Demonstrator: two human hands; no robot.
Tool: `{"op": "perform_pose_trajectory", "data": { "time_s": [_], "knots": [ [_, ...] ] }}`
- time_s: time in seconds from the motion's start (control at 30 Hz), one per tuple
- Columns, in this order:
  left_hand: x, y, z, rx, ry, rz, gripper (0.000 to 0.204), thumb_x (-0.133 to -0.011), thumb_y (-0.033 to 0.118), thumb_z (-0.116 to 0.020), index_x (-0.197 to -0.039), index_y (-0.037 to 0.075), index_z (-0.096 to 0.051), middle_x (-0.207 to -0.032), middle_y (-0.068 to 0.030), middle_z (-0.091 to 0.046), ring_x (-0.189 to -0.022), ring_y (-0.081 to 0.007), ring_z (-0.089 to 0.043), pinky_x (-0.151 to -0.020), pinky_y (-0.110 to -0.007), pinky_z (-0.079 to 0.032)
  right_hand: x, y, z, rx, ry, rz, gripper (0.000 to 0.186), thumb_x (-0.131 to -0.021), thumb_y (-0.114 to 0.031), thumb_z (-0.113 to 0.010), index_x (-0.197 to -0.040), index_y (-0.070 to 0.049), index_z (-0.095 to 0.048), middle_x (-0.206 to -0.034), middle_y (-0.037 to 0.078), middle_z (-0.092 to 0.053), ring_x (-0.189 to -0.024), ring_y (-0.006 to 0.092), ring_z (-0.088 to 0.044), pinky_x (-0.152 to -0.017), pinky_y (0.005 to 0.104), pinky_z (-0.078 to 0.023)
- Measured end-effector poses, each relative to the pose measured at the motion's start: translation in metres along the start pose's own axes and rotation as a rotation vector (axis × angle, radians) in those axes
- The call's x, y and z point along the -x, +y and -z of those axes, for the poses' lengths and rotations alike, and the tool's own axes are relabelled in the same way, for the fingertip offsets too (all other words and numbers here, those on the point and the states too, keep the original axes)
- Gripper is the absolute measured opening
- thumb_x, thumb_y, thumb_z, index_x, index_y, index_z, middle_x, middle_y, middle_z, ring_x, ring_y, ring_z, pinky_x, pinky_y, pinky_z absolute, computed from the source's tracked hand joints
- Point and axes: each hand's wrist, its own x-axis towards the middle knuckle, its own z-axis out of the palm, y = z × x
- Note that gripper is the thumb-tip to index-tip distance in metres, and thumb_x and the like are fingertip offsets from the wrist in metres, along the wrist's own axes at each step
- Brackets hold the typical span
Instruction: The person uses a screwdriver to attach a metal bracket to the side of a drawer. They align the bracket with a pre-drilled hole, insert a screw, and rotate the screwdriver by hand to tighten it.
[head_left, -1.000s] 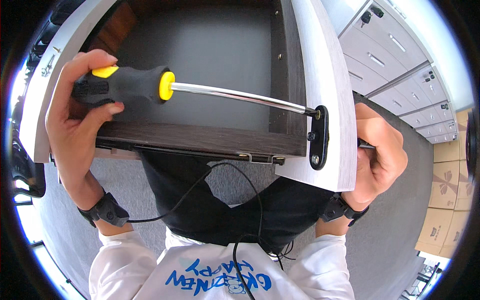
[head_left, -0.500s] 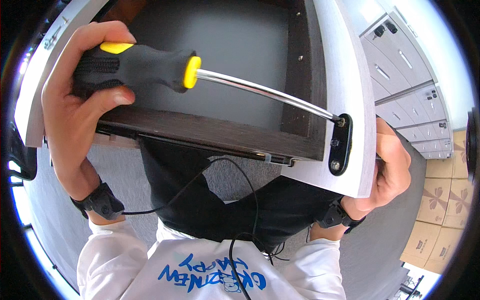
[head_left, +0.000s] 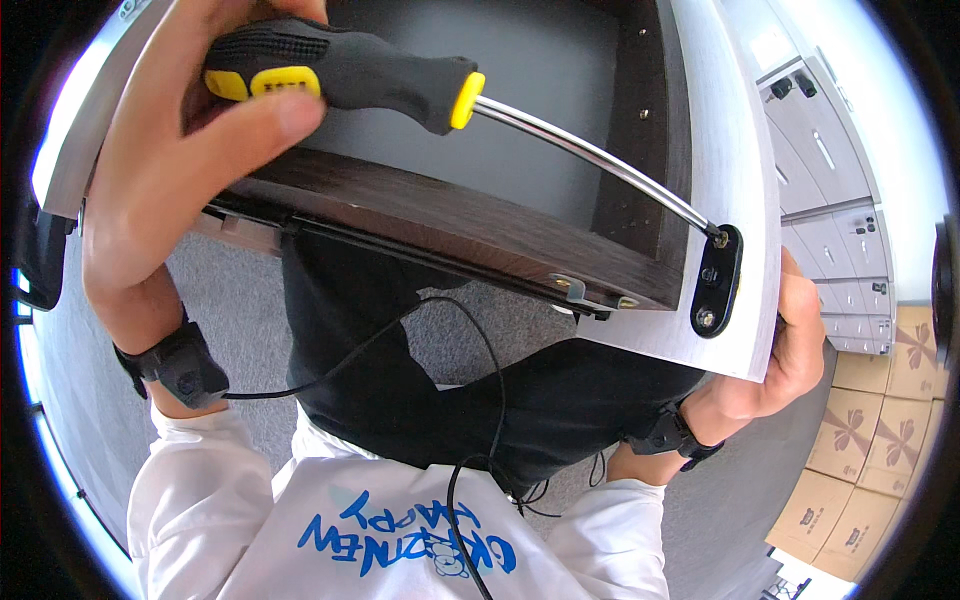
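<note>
My left hand point(head_left: 215, 130) is closed around the black and yellow handle of a screwdriver point(head_left: 400, 75). Its steel shaft slants down to the right, and the tip meets the upper screw of a small black lock plate point(head_left: 716, 282) with rounded ends. A second screw sits at the lower end of that plate. The plate lies against the inner face of a pale drawer front point(head_left: 660, 345), joined to a dark brown drawer box. At the right, my right hand point(head_left: 795, 345) grips the outer side of the drawer front, its fingers partly hidden behind the panel.
The dark drawer box point(head_left: 480, 215) spans the upper middle, with a metal bracket point(head_left: 590, 292) at its near corner. A black cable point(head_left: 490, 340) loops over my lap between wrist straps. Grey cabinets point(head_left: 825, 190) and stacked cardboard boxes point(head_left: 850, 435) stand at the right.
The screwdriver handle has turned, showing different yellow patches, and my left thumb has shifted along it. Drawer, plate and screwdriver appear farther right and slightly higher in view. The tip stays at the upper screw.
</note>
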Motion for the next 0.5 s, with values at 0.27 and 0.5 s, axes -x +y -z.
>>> {"op": "perform_pose_trajectory", "data": {
  "time_s": [0.27, 0.5],
  "knots": [
    [0.015, -0.019, 0.019, -0.106, -0.039, -0.012, 0.062, -0.082, 0.032, -0.064, -0.13, -0.001, -0.042, -0.111, -0.009, -0.051, -0.098, -0.0193, -0.055, -0.087, -0.025, -0.043, 0.0, -0.003, 0.0, -0.025, -0.017, -0.052, 0.019, -0.059, 0.007, -0.045, -0.075, 0.01, -0.055, -0.059, 0.01, -0.05, -0.05, 0.0114, -0.041, -0.045, 0.0237, -0.027],
    [0.016, -0.011, 0.024, -0.189, 0.093, 0.041, 0.054, -0.094, 0.04, -0.048, -0.132, 0.002, -0.045, -0.097, -0.006, -0.056, -0.073, -0.0096, -0.057, -0.07, -0.018, -0.045, -0.001, -0.003, -0.001, 0.042, -0.014, -0.034, 0.012, -0.067, 0.004, -0.049, -0.076, 0.009, -0.054, -0.061, 0.011, -0.051, -0.051, 0.0114, -0.041, -0.046, 0.0236, -0.028]
  ]
}}
